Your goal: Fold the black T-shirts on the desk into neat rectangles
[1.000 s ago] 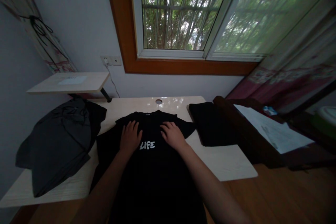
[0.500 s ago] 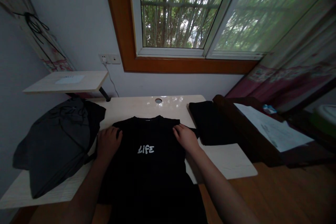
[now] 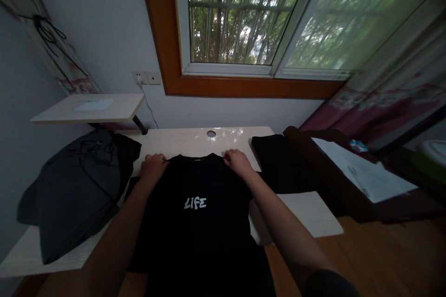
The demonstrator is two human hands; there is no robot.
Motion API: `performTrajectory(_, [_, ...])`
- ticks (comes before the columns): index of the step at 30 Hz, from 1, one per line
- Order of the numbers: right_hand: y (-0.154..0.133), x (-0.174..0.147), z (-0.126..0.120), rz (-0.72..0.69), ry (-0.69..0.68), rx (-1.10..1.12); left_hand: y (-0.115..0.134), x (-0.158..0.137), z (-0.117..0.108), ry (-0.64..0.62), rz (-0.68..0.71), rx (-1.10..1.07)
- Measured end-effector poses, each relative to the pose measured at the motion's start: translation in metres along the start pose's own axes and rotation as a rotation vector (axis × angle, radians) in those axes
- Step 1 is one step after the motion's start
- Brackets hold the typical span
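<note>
A black T-shirt with white lettering on its chest lies spread on the pale wooden desk, collar toward the window. Its lower part runs over the near edge of the desk. My left hand is closed on the shirt's left shoulder, close to the collar. On the opposite shoulder, my right hand pinches the cloth beside the neckline. Between the two hands the collar stretches fairly straight.
A dark grey garment lies heaped on the desk's left side, under a small raised shelf. Folded black cloth rests at the right. Beyond it, a sheet of paper lies on dark brown furniture.
Both hands have moved up and inward, from the shirt's sides to the shoulders near the collar, and now grip the cloth. The printed lettering sits slightly lower.
</note>
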State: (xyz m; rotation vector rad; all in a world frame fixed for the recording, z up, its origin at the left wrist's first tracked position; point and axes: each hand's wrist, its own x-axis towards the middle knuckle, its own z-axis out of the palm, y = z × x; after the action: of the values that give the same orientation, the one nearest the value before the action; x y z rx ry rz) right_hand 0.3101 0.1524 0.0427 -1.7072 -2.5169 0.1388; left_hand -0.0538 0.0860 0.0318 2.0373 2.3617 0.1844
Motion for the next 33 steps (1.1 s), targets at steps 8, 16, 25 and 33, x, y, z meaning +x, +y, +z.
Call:
performTrajectory(8, [0.001, 0.003, 0.008, 0.142, 0.19, -0.072, 0.004, 0.012, 0.005, 0.307, -0.035, 0.017])
performTrajectory(16, [-0.034, -0.008, 0.013, 0.013, 0.255, -0.082, 0.047, 0.001, 0.012, 0.366, 0.186, -0.002])
performTrajectory(25, [-0.048, -0.017, 0.039, -0.12, 0.279, 0.106, 0.049, -0.024, 0.042, 0.288, 0.199, -0.045])
performTrajectory(33, [-0.023, -0.016, 0.046, -0.118, 0.221, 0.07, 0.024, -0.019, 0.048, 0.198, 0.196, 0.011])
